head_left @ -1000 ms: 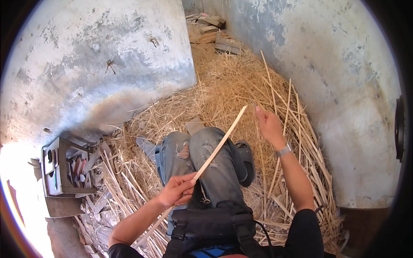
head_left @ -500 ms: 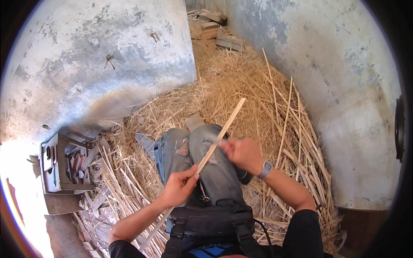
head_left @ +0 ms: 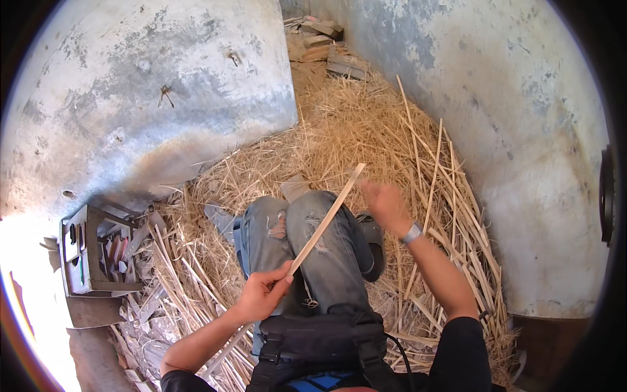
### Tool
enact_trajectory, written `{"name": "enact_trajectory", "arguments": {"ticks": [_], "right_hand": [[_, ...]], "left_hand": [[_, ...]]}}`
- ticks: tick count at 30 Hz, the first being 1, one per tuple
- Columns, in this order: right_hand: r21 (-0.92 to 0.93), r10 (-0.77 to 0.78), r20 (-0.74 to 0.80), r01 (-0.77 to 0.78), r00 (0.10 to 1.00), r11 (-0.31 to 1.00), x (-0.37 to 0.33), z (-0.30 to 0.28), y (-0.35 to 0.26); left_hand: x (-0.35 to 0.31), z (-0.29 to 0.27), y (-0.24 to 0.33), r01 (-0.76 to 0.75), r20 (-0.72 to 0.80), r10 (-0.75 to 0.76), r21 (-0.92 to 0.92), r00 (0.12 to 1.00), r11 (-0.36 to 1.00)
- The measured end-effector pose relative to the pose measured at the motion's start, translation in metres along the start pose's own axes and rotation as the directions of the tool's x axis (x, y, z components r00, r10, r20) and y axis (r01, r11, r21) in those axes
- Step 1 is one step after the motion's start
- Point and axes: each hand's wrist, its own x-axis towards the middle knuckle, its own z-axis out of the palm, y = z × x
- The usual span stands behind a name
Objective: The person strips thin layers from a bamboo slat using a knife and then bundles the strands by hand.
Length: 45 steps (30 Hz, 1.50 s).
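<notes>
My left hand [head_left: 264, 294] is closed round a long, pale strip of split bamboo or wood [head_left: 326, 219], pinching it between thumb and fingers. The strip slants up and away over my knees, and its lower part runs back beneath my left forearm. Just right of the strip's far end is my right hand [head_left: 386, 206], curled and smeared by motion. Whatever it grips is too blurred to name. My legs in torn jeans [head_left: 320, 261] are bent below the strip.
Shavings [head_left: 353, 124] cover the floor ahead. Long strips [head_left: 457, 242] lie along the right wall [head_left: 522, 130], others at lower left. A small wooden stand [head_left: 81, 261] with tools is at left. Wood pieces [head_left: 346, 64] are heaped at the back. A whitish wall [head_left: 196, 78] rises ahead-left.
My right hand has moved outward to the right, from the strip's middle to beyond its far end. A blurred grey streak before that hand no longer shows. The strip's far end has shifted slightly nearer.
</notes>
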Motion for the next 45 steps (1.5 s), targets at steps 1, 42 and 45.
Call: {"name": "enact_trajectory", "arguments": {"ticks": [1, 42, 45], "right_hand": [[0.020, 0.175, -0.016, -0.175, 0.984, 0.984, 0.017, -0.019, 0.040], [0.668, 0.063, -0.083, 0.009, 0.995, 0.744, -0.036, -0.019, -0.063], [0.678, 0.116, -0.025, -0.068, 0.993, 0.732, -0.032, -0.022, -0.078]], "left_hand": [[0.001, 0.002, 0.007, 0.045, 0.016, -0.045, -0.005, 0.999, 0.999], [-0.032, -0.032, -0.029, -0.200, -0.071, 0.248, 0.400, 0.966, 0.894], [-0.026, -0.027, -0.017, -0.212, -0.072, 0.263, 0.407, 0.962, 0.888]]}}
